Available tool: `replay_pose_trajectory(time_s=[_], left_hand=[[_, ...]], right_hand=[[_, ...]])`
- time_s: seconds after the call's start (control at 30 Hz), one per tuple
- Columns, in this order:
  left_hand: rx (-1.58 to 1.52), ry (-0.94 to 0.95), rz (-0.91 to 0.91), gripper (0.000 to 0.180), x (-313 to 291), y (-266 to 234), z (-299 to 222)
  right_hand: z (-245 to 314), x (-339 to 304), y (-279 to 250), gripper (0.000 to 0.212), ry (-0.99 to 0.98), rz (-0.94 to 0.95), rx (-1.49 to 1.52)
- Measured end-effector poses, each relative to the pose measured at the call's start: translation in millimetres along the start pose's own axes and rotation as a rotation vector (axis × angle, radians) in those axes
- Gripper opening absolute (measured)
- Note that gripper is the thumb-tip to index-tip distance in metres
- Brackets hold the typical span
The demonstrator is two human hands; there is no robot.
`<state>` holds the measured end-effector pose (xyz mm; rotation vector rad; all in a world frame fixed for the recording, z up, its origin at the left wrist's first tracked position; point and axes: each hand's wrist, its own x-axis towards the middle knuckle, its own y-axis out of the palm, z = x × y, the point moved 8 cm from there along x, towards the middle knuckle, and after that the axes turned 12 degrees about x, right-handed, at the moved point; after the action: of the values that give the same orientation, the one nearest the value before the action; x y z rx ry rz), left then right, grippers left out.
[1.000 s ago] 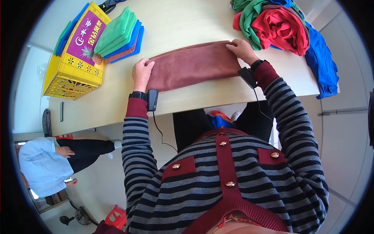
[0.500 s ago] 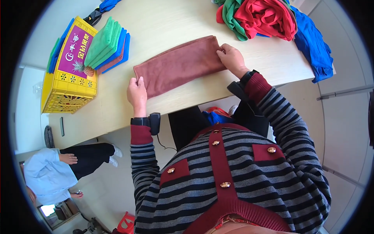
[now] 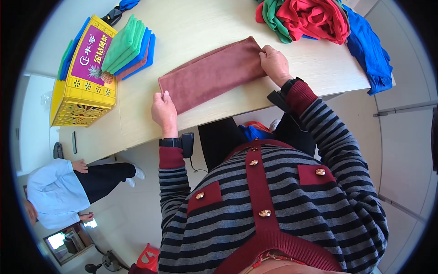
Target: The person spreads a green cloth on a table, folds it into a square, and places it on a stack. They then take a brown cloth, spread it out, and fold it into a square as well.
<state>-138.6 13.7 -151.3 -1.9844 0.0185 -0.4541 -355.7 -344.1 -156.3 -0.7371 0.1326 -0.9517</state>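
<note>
A brown towel (image 3: 212, 75), folded into a long strip, lies slantwise on the table in front of me. My left hand (image 3: 164, 109) pinches its near left end, thumb on top. At the opposite end, my right hand (image 3: 275, 64) grips the right edge with fingers curled round it. To the left, a stack of folded towels (image 3: 125, 50), green on top with blue and brown below, leans against a yellow crate (image 3: 84, 98).
A loose heap of red cloth (image 3: 312, 20) and green cloth (image 3: 276, 23) lies at the far right. Beside it, blue cloth (image 3: 372, 55) hangs over the edge of the table (image 3: 200, 23). A person in a light blue top (image 3: 57, 192) is at the lower left.
Both hands keep hold of the brown towel, with the right hand's grip slightly tighter round the edge. The view has shifted a little. The person at left has moved an arm.
</note>
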Motion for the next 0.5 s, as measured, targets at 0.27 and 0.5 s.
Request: replay_pose_trajectory(time_s=[0.27,0.5], left_hand=[[0.133,0.044,-0.042,0.028,-10.7,5.4,7.3],[0.166,-0.005,0.025,0.028,-15.1,-2.7,5.2]], right_hand=[[-0.2,-7.5,1.3,0.023,-0.035,-0.005,-0.055],[-2.8,-17.1,-6.3,0.027,-0.006,0.004,-0.023]])
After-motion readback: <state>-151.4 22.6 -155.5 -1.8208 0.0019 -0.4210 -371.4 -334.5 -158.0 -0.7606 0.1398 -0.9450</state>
